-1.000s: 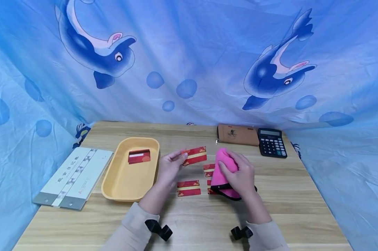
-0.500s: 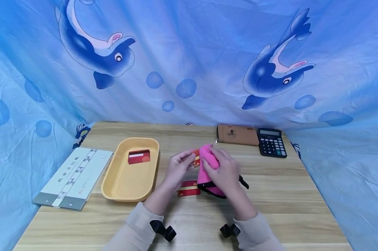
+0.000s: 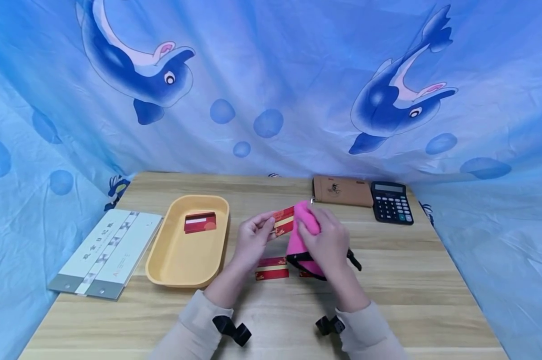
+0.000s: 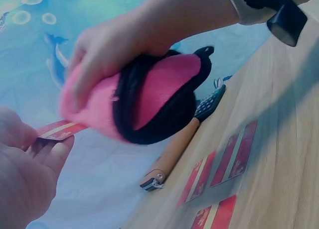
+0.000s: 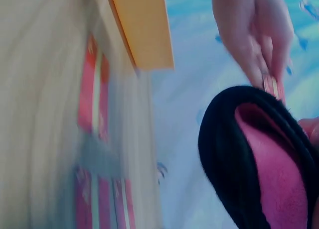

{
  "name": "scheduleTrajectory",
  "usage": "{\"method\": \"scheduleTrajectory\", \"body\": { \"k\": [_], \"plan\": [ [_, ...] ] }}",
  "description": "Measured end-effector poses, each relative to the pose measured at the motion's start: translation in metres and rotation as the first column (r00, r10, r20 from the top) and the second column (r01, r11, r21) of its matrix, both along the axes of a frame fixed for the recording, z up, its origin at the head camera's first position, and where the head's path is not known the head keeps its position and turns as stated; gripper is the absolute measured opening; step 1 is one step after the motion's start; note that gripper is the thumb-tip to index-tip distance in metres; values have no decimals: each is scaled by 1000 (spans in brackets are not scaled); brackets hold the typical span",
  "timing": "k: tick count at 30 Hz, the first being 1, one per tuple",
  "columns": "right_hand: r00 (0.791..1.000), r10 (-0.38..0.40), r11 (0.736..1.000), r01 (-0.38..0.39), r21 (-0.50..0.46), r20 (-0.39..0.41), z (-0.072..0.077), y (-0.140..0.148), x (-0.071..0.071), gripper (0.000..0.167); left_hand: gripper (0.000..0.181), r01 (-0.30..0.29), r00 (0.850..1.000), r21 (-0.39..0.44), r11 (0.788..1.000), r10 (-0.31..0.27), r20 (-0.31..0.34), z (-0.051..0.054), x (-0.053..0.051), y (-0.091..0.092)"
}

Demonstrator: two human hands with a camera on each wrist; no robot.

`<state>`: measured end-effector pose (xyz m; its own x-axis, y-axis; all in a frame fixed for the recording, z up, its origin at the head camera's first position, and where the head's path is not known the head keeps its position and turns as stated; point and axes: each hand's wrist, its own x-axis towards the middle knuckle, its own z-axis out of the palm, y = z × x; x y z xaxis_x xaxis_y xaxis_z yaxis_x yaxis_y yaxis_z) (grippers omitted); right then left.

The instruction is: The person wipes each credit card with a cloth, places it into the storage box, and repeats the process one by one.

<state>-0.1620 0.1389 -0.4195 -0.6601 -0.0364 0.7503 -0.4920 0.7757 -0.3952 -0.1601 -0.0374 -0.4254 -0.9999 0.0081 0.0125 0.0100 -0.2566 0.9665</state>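
Between thumb and fingers, my left hand (image 3: 254, 235) pinches the left end of a red card (image 3: 283, 221) with a gold stripe, held above the table. My right hand (image 3: 327, 240) grips a folded pink cloth (image 3: 297, 245) with black edging and a loop. The cloth is at the card's right end and hides it in the head view. In the left wrist view the card (image 4: 62, 130) reaches the pink cloth (image 4: 164, 84). Below the hands, similar red cards (image 4: 234, 152) lie on the table, one of them (image 3: 272, 269) near the cloth's lower left.
A yellow tray (image 3: 154, 260) stands left of my hands, with a few red cards (image 3: 200, 222) in it. Further left lies a white-and-grey ledger (image 3: 104, 255). At the back right are a brown zip wallet (image 3: 345, 191) and a black calculator (image 3: 391, 202). A dolphin-print curtain surrounds the table.
My right hand has brought the cloth left onto the card, then drawn it slightly right, showing more of the card again. My left hand has kept its pinch and shifted a little right.
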Motion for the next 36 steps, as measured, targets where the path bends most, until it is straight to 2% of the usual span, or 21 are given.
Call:
{"method": "scheduleTrajectory", "body": {
  "k": [2, 4, 9, 12, 14, 18, 23, 29, 33, 36],
  "plan": [
    [999, -45, 999, 45, 2, 4, 0, 4, -2, 40, 27, -15, 1000, -13, 1000, 15, 4, 0, 1, 1],
    [999, -34, 999, 35, 26, -5, 0, 3, -2, 40, 27, -11, 1000, -33, 999, 11, -3, 0, 1, 3],
    [990, 138, 987, -135, 90, -29, 2, -15, 7, 37, 25, -4, 999, -82, 997, 0, -46, -1, 0, 6],
    [983, 183, 981, -182, 72, -11, 2, -21, 10, 37, 24, -18, 998, -96, 995, 12, -63, -1, -1, 5],
    [987, 160, 986, -160, 49, 5, 2, -20, 9, 38, 24, -16, 998, -104, 994, 10, -59, 0, 0, 3],
    [999, 45, 999, -46, 12, 27, 0, -8, 3, 39, 24, -33, 999, -127, 991, 29, -31, 1, 1, -2],
    [997, -50, 999, 51, -16, 67, -1, 7, -4, 40, 25, -85, 996, -144, 986, 80, -36, 1, 1, -7],
    [992, -50, 997, 57, -53, 117, -2, 19, -4, 42, 25, -177, 984, -172, 969, 173, -39, -2, -3, -12],
    [992, -59, 994, 68, -80, 113, -3, 24, -3, 42, 26, -240, 971, -229, 943, 239, -32, -4, -5, -14],
    [993, -64, 993, 73, -92, 97, -3, 25, -2, 41, 27, -258, 965, -256, 931, 263, -17, -5, -5, -15]
  ]
}}
